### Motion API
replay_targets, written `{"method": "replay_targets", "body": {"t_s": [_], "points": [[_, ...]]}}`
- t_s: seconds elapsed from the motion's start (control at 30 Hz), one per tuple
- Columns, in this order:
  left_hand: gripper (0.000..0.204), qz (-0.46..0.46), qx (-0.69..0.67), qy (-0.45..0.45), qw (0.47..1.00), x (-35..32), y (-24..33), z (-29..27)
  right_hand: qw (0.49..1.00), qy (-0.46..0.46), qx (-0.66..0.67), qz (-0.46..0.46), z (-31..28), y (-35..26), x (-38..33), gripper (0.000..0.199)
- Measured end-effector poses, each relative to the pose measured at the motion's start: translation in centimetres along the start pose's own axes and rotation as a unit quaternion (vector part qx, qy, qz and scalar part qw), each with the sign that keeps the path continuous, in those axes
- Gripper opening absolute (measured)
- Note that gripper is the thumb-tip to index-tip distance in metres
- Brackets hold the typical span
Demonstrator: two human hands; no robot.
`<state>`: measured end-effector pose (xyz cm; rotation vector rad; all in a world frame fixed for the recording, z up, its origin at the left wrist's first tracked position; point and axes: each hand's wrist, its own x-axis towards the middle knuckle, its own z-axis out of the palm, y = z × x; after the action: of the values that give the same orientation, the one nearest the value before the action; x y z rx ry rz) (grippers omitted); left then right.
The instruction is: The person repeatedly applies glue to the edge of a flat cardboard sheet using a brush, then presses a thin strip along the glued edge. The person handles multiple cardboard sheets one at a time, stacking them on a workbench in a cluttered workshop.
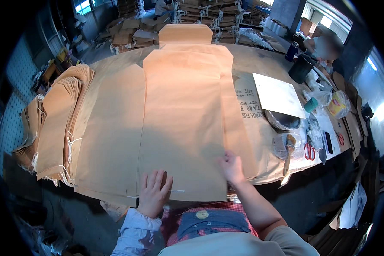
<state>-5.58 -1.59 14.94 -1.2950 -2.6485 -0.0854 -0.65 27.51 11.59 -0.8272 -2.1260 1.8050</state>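
Observation:
A long brown paper bag (181, 115) with cut-off far corners lies lengthwise before me on the table. My left hand (155, 192) rests flat on its near end, fingers spread, beside a short white thread. At the bag's right edge my right hand (231, 167) is closed, its fingers curled against the paper; the fingertips are partly hidden. More paper sheets or bags lie under and beside this one: one to the left (111, 123), one along the right (237, 141), and another at the far end (185, 35).
Folded bag stacks (57, 123) stand at the left. Right, a white board (279, 94) covers a dark bowl (283, 120); nearby are a brush (289, 151), red scissors (309, 151), a phone (328, 142) and a black pot (301, 68). A person (324, 45) sits at the far right.

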Motion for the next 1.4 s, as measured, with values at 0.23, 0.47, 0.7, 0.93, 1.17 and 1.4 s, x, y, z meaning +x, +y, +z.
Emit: {"method": "replay_targets", "body": {"t_s": [0.23, 0.47, 0.7, 0.93, 1.17, 1.4], "points": [[0.062, 0.023, -0.080, -0.025, 0.996, 4.1, 3.2, 3.5, 0.958, 0.042, -0.263, -0.108, -7.9, 2.8, 4.8, 0.018], [0.087, 0.022, -0.071, -0.053, 0.996, 5.9, 3.0, 4.1, 0.940, 0.056, -0.312, -0.126, -9.2, 2.7, 5.9, 0.018], [0.084, -0.075, -0.024, -0.083, 0.993, 5.6, 5.4, 4.6, 0.823, 0.140, -0.495, -0.241, -21.1, 0.4, -2.9, 0.043], [0.082, 0.033, -0.034, -0.055, 0.997, 8.8, 8.3, 5.5, 0.725, 0.067, -0.664, -0.169, -24.1, 2.2, -3.2, 0.075], [0.092, -0.021, -0.074, -0.050, 0.996, 11.6, 10.5, 5.4, 0.723, 0.051, -0.627, -0.285, -23.7, 1.8, -1.3, 0.061], [0.107, -0.150, -0.103, -0.104, 0.978, 6.1, 5.1, 2.9, 0.892, 0.257, -0.239, -0.285, -23.3, -0.4, -4.1, 0.013]]}}
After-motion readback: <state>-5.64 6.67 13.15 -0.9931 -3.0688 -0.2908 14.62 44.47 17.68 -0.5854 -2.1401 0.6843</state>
